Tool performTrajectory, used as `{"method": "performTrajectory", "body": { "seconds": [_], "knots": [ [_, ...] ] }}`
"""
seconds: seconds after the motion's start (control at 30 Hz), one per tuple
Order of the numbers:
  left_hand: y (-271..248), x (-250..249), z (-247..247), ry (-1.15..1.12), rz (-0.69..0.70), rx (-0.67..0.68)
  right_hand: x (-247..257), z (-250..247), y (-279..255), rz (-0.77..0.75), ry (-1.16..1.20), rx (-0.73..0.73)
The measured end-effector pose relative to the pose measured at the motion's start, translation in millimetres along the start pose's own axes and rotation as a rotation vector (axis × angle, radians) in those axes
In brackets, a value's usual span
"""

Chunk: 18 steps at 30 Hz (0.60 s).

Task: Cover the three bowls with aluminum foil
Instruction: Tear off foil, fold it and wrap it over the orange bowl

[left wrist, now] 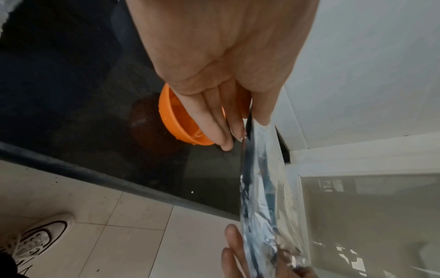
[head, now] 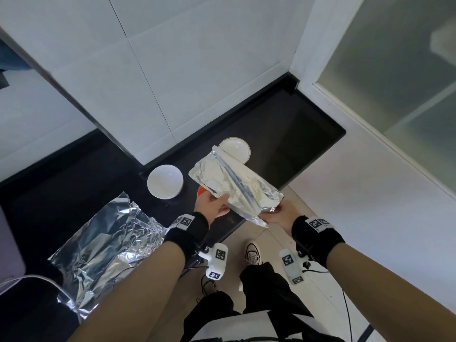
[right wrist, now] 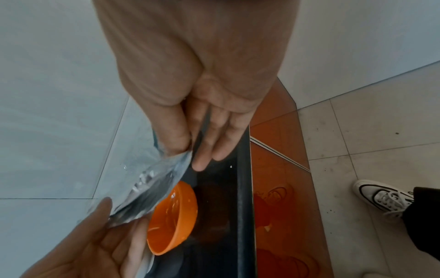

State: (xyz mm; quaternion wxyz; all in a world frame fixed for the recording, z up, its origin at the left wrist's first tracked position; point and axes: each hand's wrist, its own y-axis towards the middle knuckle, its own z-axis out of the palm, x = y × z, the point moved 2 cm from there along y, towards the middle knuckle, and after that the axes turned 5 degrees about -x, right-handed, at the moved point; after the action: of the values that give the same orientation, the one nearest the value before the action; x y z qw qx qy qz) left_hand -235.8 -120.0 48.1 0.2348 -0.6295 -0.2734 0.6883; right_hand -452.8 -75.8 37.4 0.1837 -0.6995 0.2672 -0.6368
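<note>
Left hand (head: 214, 204) and right hand (head: 279, 214) each pinched a near corner of foil sheet (head: 235, 183), held above orange bowl (right wrist: 172, 218) just beneath. Might tear or land off-centre if tugged unevenly.

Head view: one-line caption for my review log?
Both hands hold a foil sheet above the orange bowl.

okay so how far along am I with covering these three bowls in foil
Done: nothing is covered yet; both white bowls sit open on the black counter. In hand: your left hand and right hand pinch a foil sheet above the orange bowl, also open. Left: press foil onto all three; more crumpled foil lies to your left.
</note>
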Motion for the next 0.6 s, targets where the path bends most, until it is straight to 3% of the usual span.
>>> {"method": "performTrajectory", "body": {
  "seconds": [0.1, 0.17, 0.23, 0.3, 0.37, 0.5, 0.6],
  "knots": [
    [2, -3, -4, 0.010, 0.047, -0.042, -3, -2, -1, 0.049, -0.054, 0.115],
    [4, -6, -8, 0.034, 0.074, -0.076, -4, -6, 3, 0.153, -0.057, 0.110],
    [5, -9, -14, 0.063, 0.099, -0.083, -2, -14, 6, 0.201, -0.100, 0.020],
    [5, -13, -18, 0.121, 0.130, -0.060, 5, -22, 12, 0.162, -0.225, -0.120],
    [7, -15, -21, 0.207, 0.179, -0.027, 12, -24, 19, 0.079, -0.296, -0.155],
    [6, -20, -17, 0.328, 0.235, 0.037, 40, -3, 25, 0.037, -0.258, 0.156],
    [5, -20, -12, 0.319, 0.213, 0.078, 53, 13, 23, -0.028, -0.370, 0.213]
  ]
}}
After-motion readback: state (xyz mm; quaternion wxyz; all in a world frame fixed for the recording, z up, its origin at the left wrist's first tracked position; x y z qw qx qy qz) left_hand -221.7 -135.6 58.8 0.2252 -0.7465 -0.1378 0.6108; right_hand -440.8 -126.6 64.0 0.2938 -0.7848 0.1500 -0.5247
